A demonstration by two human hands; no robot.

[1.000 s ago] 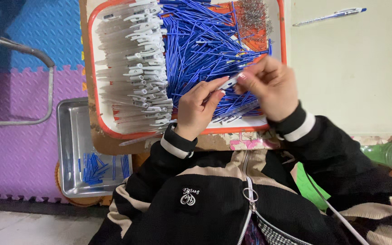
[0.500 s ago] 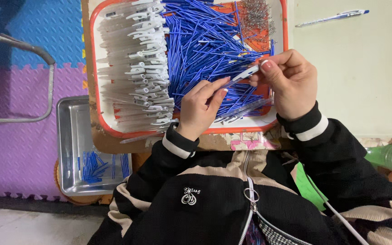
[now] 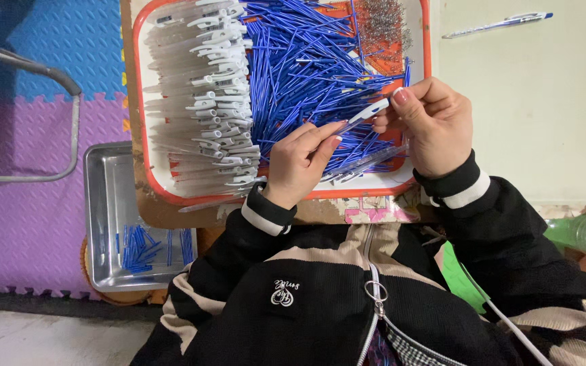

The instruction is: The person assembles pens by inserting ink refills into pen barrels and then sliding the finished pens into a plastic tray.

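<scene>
A pale cream surface (image 3: 544, 102) fills the upper right, seen from above by a camera on a seated person's head. One finished pen (image 3: 498, 24) lies alone on it near the top. On the surface's left part sits a white tray with a red rim (image 3: 426, 41). The tray holds a stack of clear pen barrels with white clips (image 3: 201, 102) on its left, a heap of thin blue refills (image 3: 306, 61) in the middle, and a small pile of metal springs (image 3: 381, 24) at the top right. To the left, the floor is covered with blue and purple foam mats (image 3: 22, 203). A grey metal tube frame (image 3: 35, 115) stands over them, and a shallow steel pan (image 3: 103, 224) with a few blue refills lies lower down.

Both hands are over the tray's lower right. The right hand (image 3: 435, 122) pinches the clipped end of a pen barrel (image 3: 364, 115) between thumb and fingers. The left hand (image 3: 300, 159) has its fingertips pressed together on the barrel's other end.

Compared with half a second ago, the hands and the barrel are in almost the same place; a second ago, the hands were closer together, nearly touching.
</scene>
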